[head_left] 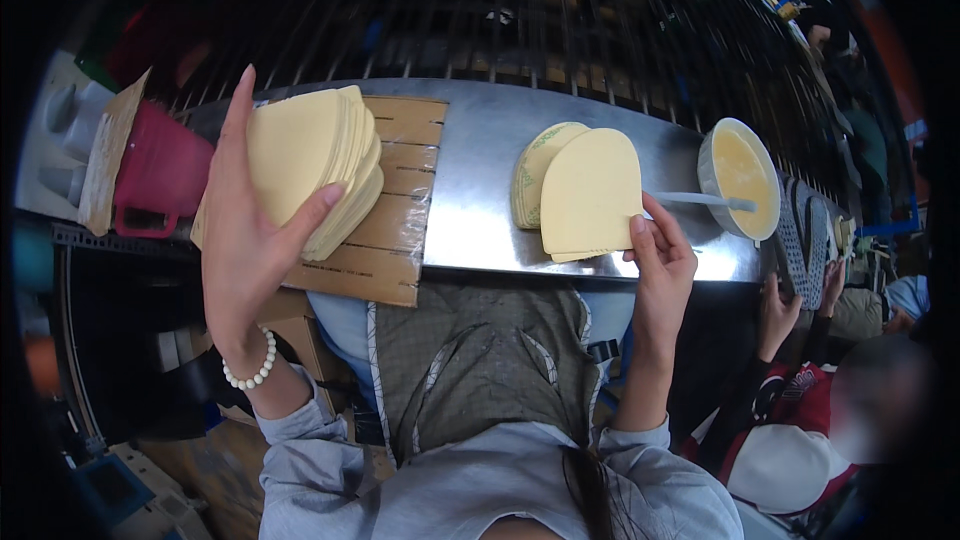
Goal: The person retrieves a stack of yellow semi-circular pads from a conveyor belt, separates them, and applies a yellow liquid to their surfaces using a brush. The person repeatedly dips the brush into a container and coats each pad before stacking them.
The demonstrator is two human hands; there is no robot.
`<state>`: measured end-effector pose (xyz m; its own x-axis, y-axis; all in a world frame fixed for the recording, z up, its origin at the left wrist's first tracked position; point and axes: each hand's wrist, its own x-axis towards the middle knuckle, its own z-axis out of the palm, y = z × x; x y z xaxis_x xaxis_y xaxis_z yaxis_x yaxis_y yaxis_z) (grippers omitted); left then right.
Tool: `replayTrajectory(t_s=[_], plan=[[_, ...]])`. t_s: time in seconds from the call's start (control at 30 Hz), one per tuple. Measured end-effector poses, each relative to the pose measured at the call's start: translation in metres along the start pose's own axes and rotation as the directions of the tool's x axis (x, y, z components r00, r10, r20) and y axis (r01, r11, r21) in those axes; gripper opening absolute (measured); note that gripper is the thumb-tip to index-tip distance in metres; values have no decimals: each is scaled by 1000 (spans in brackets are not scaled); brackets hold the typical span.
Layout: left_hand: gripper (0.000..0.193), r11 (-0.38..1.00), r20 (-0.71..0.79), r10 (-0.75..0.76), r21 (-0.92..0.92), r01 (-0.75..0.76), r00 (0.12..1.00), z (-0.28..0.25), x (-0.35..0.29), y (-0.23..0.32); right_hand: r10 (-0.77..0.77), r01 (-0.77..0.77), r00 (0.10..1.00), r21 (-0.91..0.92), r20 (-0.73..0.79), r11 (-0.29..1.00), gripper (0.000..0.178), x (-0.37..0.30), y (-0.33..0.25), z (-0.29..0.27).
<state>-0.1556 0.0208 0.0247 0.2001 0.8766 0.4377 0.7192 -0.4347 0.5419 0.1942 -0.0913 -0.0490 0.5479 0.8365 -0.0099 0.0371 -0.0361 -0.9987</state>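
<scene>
My left hand (255, 230) spans a thick stack of cream, round-ended flat pieces (300, 145), its thumb at the near right edge and its fingers along the left side. The stack lies slightly fanned on a flattened brown cardboard (405, 200). With thumb and fingers closed, my right hand (662, 245) pinches the lower right corner of a similar cream piece (592, 190). More edges show beneath that piece, so I cannot tell how many are held. Partly behind it is a pile of such pieces with green print (528, 175), on the metal bench (470, 190).
A white bowl of yellowish paste (745, 175) stands at the right, with a pale brush-like handle (690, 198) across its rim. Grey textured pieces (805, 250) lie beyond it, by a co-worker's hands (778, 315). A pink bin (160, 175) stands left. Dark bars (480, 30) run behind the bench.
</scene>
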Motion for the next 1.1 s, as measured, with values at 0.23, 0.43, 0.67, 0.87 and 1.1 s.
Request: replayTrajectory(t_s=[0.23, 0.43, 0.67, 0.87, 1.1], plan=[[107, 993, 50, -99, -61, 102, 994, -6, 3, -5, -85, 86, 994, 13, -65, 996, 36, -11, -18, -9], [102, 983, -47, -83, -165, 74, 995, -10, 0, -15, -524, 475, 809, -229, -266, 849, 23, -18, -29, -14], [100, 982, -111, -106, -166, 87, 988, -13, 1, -10, -600, 437, 788, -564, -136, 701, 23, 12, -7, -5], [98, 886, -321, -147, -463, -20, 936, -22, -14, -11, -598, 428, 799, -643, -58, 635, 25, 29, 18, 24], [94, -222, -79, -346, -961, -164, 935, -31, -24, 3, -620, 537, 782, -570, 61, 622, 25, 12, 22, 65]])
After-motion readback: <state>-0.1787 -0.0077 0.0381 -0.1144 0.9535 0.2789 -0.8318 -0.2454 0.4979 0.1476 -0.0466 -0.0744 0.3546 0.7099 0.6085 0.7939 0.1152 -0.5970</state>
